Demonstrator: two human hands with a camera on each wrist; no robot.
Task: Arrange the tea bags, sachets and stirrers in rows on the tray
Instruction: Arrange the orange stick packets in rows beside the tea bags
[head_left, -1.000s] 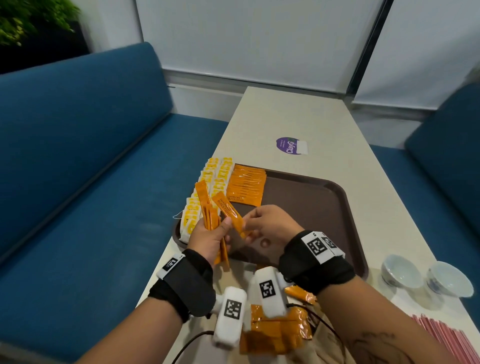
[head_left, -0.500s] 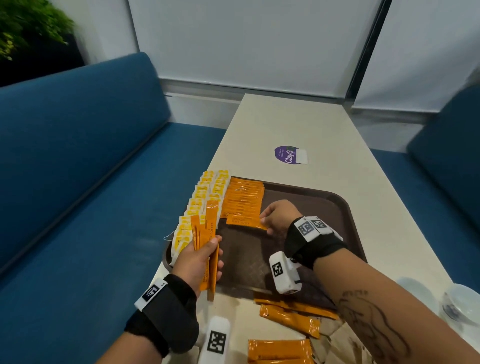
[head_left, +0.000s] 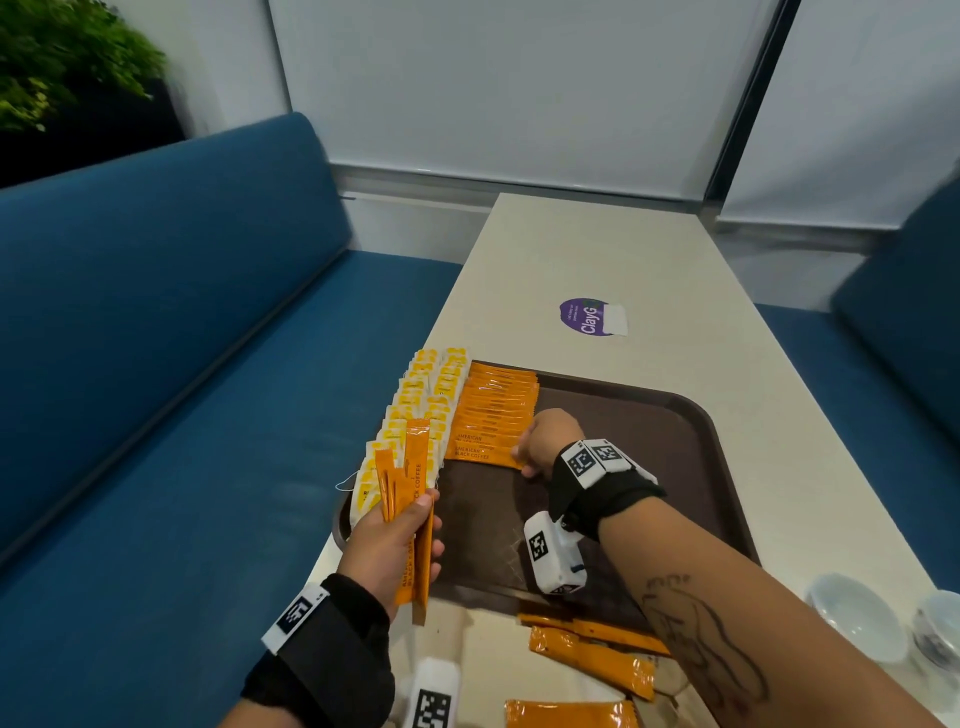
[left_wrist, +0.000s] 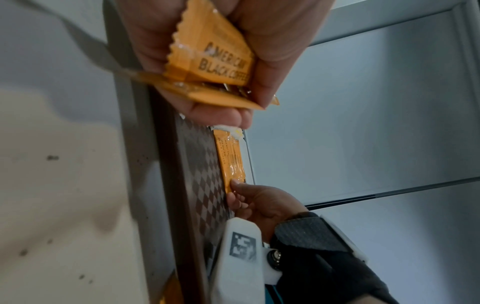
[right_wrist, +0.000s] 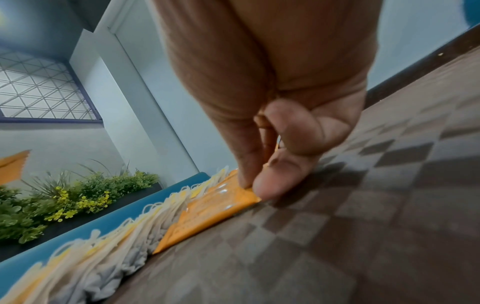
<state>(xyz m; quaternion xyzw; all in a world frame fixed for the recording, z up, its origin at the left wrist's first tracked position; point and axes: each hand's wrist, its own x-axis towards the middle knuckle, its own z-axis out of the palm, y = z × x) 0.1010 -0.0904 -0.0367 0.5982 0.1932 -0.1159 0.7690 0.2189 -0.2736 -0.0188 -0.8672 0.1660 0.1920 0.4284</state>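
Right hand (head_left: 551, 439) is pinching the nearest orange coffee sachet (head_left: 485, 453) at the near end of the sachet row (head_left: 498, 402) on the brown tray (head_left: 691, 467) (tea bags (head_left: 423, 410) alongside), left hand (head_left: 392, 545) clutching a bunch of sachets (head_left: 410, 483).

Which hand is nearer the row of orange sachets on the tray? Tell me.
Right. The right hand pinches the row of orange sachets at its near end; the left hand is short of it, gripping spare sachets.
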